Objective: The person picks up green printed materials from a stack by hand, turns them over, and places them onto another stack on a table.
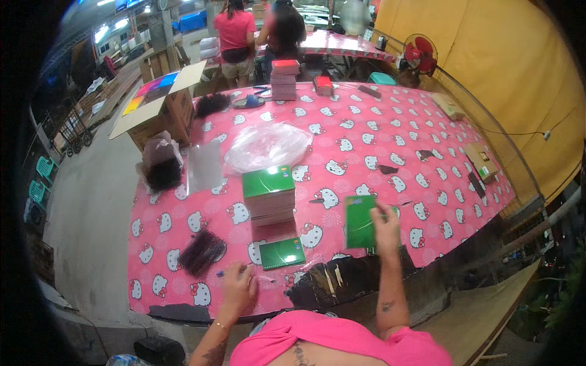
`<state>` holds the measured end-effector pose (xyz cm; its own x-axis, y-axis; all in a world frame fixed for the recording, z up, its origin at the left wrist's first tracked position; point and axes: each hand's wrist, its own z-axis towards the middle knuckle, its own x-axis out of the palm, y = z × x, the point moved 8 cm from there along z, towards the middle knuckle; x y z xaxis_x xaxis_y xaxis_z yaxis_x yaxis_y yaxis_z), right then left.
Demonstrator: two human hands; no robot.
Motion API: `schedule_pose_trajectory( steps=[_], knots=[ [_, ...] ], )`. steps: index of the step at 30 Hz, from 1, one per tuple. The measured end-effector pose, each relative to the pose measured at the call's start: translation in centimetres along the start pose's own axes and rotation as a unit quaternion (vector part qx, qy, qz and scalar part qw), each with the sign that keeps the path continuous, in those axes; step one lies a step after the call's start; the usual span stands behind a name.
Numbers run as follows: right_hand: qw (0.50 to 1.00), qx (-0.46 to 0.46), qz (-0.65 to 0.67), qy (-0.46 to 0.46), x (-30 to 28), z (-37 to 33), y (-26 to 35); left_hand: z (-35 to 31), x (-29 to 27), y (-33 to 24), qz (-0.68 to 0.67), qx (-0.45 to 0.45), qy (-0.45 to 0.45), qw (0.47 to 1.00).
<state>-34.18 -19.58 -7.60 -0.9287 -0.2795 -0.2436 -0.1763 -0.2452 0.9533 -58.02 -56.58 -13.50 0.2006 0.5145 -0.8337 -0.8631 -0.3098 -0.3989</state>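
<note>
My right hand (386, 229) is closed on the right edge of a green notebook (359, 222), slightly blurred, above the table's near right part. My left hand (240, 287) is low at the table's near edge, fingers curled. A small blue bit (220, 274) shows at its left side; whatever the fingers hold is hidden. Between the hands lies a single green notebook (282, 253), with a row of holes or rings along its near edge. Just beyond it stands a tall stack of green-covered notebooks (268, 183). Left of these is a bundle of black binding coils (201, 251).
A pink patterned tablecloth (342, 177) covers the table. Clear plastic (268, 146), an open cardboard box (171, 116) and a bag of black coils (163, 168) lie toward the left. Black torn covering (336, 280) edges the front. Two people (235, 36) stand beyond red-topped stacks (284, 79).
</note>
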Motion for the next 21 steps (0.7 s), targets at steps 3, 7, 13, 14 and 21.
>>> schedule_pose_trajectory(
  steps=[3,7,13,14,21],
  knots=[
    [0.992,0.006,0.111,-0.057,-7.3,2.6,-1.5,2.4,3.0,-3.2,-0.032,0.093,0.020,0.995],
    [0.954,-0.153,-0.251,0.056,-7.5,2.7,8.4,3.1,5.3,-3.9,-0.008,0.145,0.043,0.988],
    [0.750,-0.285,-0.539,0.259,0.5,-1.2,0.5,3.6,7.4,-3.8,0.012,0.193,0.077,0.978],
    [0.748,-0.309,-0.517,0.279,1.1,-2.0,-1.3,4.0,7.2,-4.0,0.021,0.199,0.073,0.977],
    [0.932,-0.206,-0.191,0.230,6.9,-5.3,0.2,2.9,7.9,-3.9,0.084,0.207,0.093,0.970]
  ],
)
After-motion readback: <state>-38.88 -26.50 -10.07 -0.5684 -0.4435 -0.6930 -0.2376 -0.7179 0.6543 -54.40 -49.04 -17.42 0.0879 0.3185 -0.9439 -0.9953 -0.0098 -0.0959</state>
